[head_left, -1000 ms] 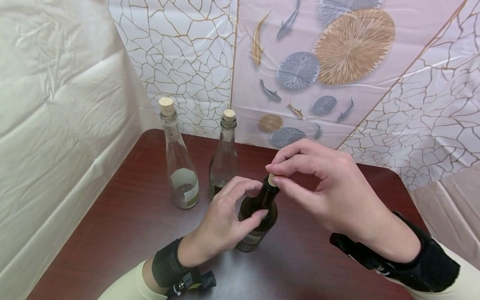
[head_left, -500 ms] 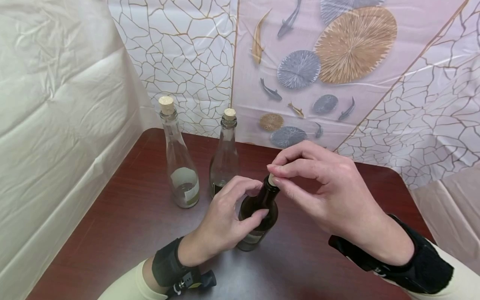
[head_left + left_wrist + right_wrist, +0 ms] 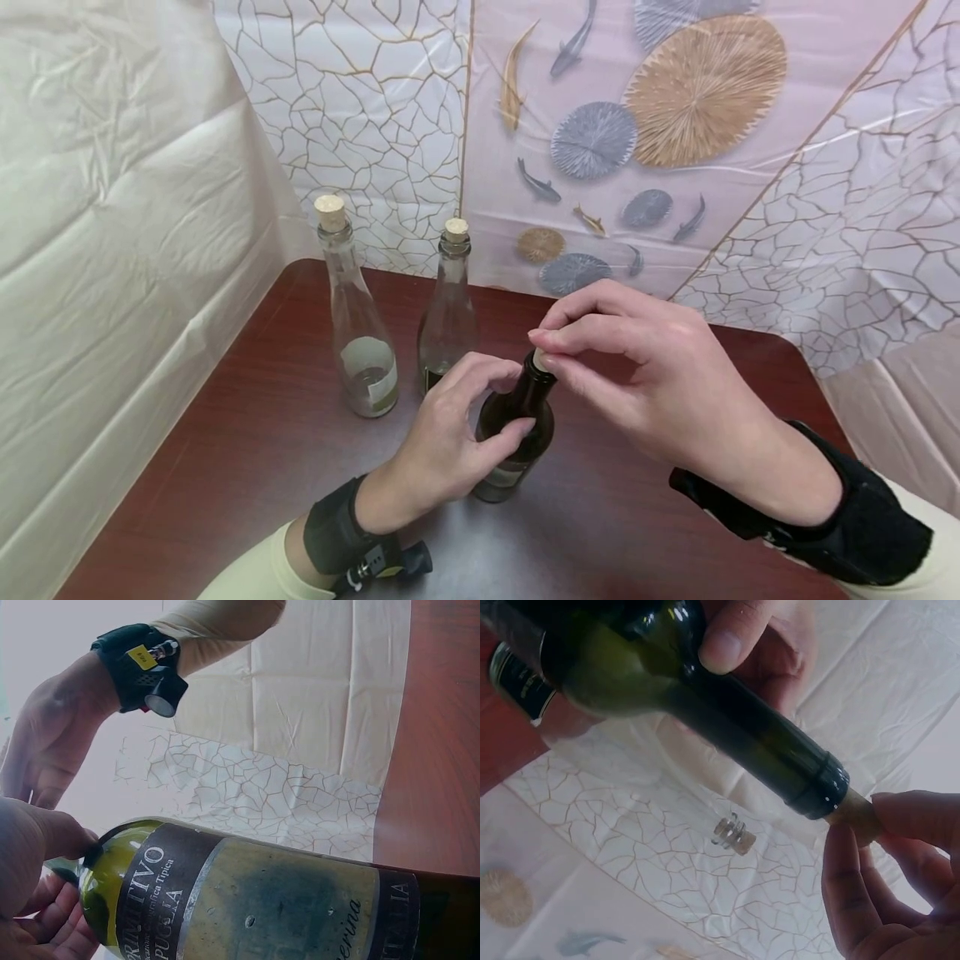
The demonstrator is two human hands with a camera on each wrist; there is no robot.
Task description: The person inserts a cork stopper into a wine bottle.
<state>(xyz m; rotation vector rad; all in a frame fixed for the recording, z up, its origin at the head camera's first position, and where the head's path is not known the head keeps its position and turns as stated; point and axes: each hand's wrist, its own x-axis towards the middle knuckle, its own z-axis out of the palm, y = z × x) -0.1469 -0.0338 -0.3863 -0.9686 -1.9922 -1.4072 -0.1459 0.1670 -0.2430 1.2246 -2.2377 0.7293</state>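
Note:
A dark green wine bottle (image 3: 517, 408) stands upright on the table, its printed label (image 3: 277, 900) facing the left wrist camera. My left hand (image 3: 457, 442) grips it around the shoulder and lower neck, thumb on the near side. A cork (image 3: 857, 815) sits in the bottle's mouth, part of it sticking out. My right hand (image 3: 637, 367) pinches that cork between thumb and fingers; in the head view the fingertips mostly cover it. How deep the cork reaches inside cannot be seen.
Behind the left hand stand two clear glass bottles, one at the left (image 3: 363, 350) and one nearer the middle (image 3: 448, 321), each with a cork in its mouth. The dark red table (image 3: 247, 467) meets patterned cloth (image 3: 375, 125) at the back and a pale sheet (image 3: 135, 250) at the left.
Almost nothing differs. The whole head view has shifted slightly, and my right wrist has turned a little; both hands keep their holds on the bottle and cork.

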